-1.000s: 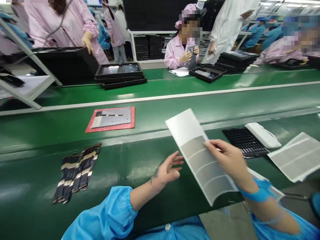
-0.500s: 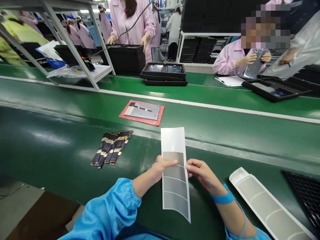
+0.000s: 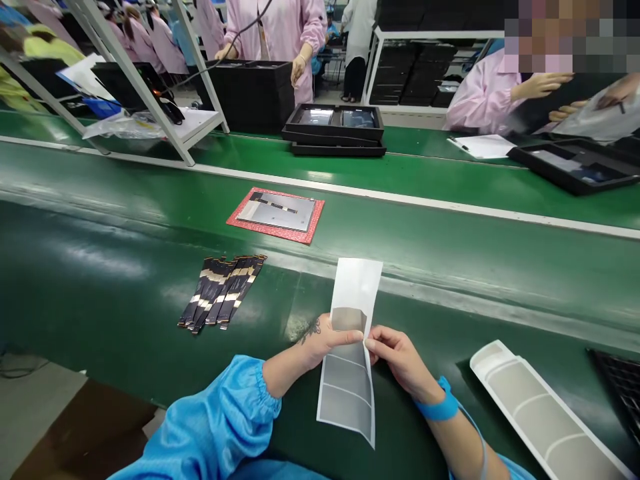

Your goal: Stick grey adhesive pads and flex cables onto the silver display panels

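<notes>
A white backing sheet with grey rectangular stickers (image 3: 347,393) is held up over the green bench. My left hand (image 3: 325,340) grips it from the left, thumb lying across the front and fingers hidden behind. At the sheet's right edge, my right hand (image 3: 397,353) pinches the margin between thumb and forefinger, close to the left thumb tip. The sheet bends where the hands meet. Left of my hands lies a fanned pile of black and gold flex cables (image 3: 223,291). A grey panel (image 3: 280,210) with one such cable on it rests on a red bubble-wrap pouch (image 3: 237,217).
More sticker sheets (image 3: 537,407) lie curled at the right, beside a black tray-like object (image 3: 620,380). Beyond a white rail are black trays (image 3: 333,130), a clipboard sheet (image 3: 483,145) and a metal rack (image 3: 185,133). People in pink coats work across the line.
The sheet has tilted, its top going right, and now creases at its right edge. My right hand has closed in on my left thumb. The view has shifted slightly.
</notes>
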Action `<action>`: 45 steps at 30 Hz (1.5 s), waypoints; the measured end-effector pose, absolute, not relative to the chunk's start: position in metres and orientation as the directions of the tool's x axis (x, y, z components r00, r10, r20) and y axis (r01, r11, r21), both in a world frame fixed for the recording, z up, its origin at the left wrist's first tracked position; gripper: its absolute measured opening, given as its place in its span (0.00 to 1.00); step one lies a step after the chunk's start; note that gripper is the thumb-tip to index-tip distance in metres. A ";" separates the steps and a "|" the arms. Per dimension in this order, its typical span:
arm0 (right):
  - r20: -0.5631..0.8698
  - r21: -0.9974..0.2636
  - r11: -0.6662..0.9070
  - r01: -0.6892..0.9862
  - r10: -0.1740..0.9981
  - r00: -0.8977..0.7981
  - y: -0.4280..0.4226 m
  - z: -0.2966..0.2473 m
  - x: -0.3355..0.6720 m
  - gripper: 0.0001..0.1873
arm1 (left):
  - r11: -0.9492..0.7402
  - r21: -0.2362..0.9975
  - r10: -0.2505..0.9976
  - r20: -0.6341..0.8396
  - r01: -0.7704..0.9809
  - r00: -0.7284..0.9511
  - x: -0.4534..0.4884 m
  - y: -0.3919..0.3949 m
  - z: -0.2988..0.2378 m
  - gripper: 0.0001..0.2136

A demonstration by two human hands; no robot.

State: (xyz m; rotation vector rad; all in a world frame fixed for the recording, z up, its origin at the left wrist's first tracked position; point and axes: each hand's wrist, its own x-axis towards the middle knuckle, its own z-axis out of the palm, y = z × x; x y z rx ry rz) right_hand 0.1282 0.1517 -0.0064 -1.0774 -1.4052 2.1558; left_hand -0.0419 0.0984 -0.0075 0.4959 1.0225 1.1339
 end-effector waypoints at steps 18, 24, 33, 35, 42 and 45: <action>-0.391 -0.860 -0.509 0.023 0.630 -0.670 0.156 -0.014 0.121 0.33 | 0.474 0.861 0.848 -0.502 -0.183 -0.169 -0.039 0.097 -0.004 0.29; -0.355 -0.862 -0.507 -0.018 0.627 -0.693 0.155 -0.013 0.123 0.30 | 0.467 0.870 0.834 -0.492 -0.158 -0.250 -0.036 0.095 -0.002 0.31; -0.334 -0.855 -0.508 -0.106 0.694 -0.638 0.154 -0.008 0.122 0.30 | 0.509 0.838 0.821 -0.542 -0.197 -0.180 -0.039 0.098 0.002 0.32; -0.340 -0.850 -0.511 -0.125 0.714 -0.612 0.154 -0.007 0.123 0.31 | 0.513 0.830 0.815 -0.551 -0.221 -0.179 -0.039 0.098 0.003 0.33; -0.363 -0.838 -0.535 -0.109 0.694 -0.622 0.153 -0.005 0.123 0.31 | 0.500 0.827 0.826 -0.544 -0.257 -0.147 -0.038 0.097 -0.002 0.28; -0.353 -0.838 -0.536 -0.101 0.674 -0.649 0.151 -0.006 0.123 0.29 | 0.458 0.842 0.849 -0.510 -0.285 -0.139 -0.036 0.095 -0.005 0.27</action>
